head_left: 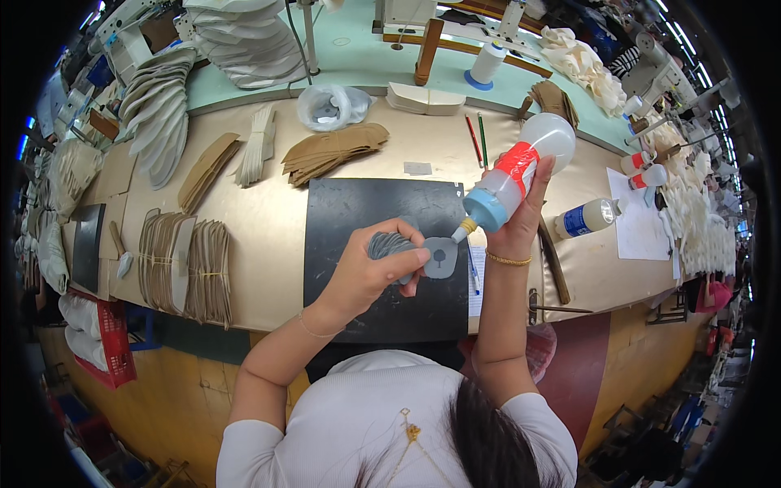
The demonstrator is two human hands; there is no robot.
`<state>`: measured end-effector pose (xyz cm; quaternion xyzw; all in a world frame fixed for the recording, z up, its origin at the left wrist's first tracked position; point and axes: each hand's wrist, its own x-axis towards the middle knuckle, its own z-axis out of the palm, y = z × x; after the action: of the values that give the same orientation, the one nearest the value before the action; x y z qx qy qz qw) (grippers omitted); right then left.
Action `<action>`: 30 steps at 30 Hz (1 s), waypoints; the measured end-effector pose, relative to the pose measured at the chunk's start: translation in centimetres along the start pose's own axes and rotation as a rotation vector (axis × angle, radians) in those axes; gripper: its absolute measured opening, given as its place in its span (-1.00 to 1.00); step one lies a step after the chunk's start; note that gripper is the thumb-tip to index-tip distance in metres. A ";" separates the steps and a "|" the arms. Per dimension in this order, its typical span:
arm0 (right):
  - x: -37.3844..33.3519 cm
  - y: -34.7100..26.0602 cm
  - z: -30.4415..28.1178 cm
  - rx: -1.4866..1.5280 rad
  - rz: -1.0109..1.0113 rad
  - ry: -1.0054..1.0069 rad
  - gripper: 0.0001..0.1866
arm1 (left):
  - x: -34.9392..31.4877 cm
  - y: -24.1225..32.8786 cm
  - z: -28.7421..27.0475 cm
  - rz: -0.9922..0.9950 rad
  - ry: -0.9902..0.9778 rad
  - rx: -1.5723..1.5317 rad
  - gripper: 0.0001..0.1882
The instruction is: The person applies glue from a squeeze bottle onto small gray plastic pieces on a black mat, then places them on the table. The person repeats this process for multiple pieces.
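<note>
My left hand (362, 272) is closed around a fanned stack of small grey rounded pieces (389, 246). One grey piece with a dark keyhole-shaped mark (442, 254) sticks out to the right, under my left thumb. In my right hand (521, 213) is a tilted squeeze bottle (530, 153) with red tape around it and a light blue cap (486, 210). Its yellowish nozzle (465, 229) points down to the upper right edge of that piece; I cannot tell whether it touches. Both hands are above a black mat (350, 213) on the table.
Brown curved pieces (335, 152) and tied bundles (169, 260) lie left and beyond the mat. Two pencils (483, 140), a pen (473, 268) and a blue-labelled bottle (587, 218) are at right. A thread cone (486, 65) stands on the green far table.
</note>
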<state>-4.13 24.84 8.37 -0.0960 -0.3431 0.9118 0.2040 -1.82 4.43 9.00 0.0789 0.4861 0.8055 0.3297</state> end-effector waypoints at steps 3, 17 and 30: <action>0.1 0.0 -0.1 0.010 0.004 0.014 -0.45 | 0.0 -0.2 0.0 0.008 -0.013 0.015 -0.86; -0.3 0.0 0.3 -0.015 0.004 0.092 -0.44 | -0.3 -0.2 0.6 -0.004 -0.026 0.067 -0.84; -0.3 -4.0 -0.9 -0.414 -0.322 -0.095 -0.29 | -0.2 -0.6 -0.6 -0.018 0.103 0.176 -0.86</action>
<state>-2.33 27.94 10.41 -0.0370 -0.5424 0.7815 0.3061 -1.65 4.04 8.22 0.0617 0.5718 0.7598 0.3033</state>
